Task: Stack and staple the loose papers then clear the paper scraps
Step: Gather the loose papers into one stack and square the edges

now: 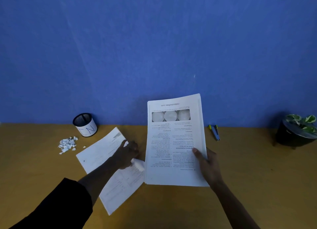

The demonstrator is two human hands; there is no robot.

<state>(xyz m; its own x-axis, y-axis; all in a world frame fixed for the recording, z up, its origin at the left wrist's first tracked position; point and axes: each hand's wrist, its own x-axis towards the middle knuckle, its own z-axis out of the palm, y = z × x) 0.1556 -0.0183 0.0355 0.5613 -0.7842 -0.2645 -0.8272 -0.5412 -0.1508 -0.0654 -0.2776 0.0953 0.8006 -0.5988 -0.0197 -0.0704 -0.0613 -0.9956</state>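
My right hand (208,165) grips a stack of printed papers (173,143) by its right edge, thumb on the top sheet, holding it tilted up off the wooden desk (248,177). My left hand (127,153) rests on a loose sheet (101,153) lying askew on the desk, its fingers at the sheet's far right edge. A second loose sheet (123,186) lies partly under that hand and beside the stack. A small pile of white paper scraps (67,144) sits to the left. A blue and yellow stapler (214,132) lies by the wall, right of the stack.
A black mesh pen holder (85,125) with a white label stands at the back left near the scraps. A potted plant (298,130) sits at the far right. The blue wall (154,49) borders the desk's far edge.
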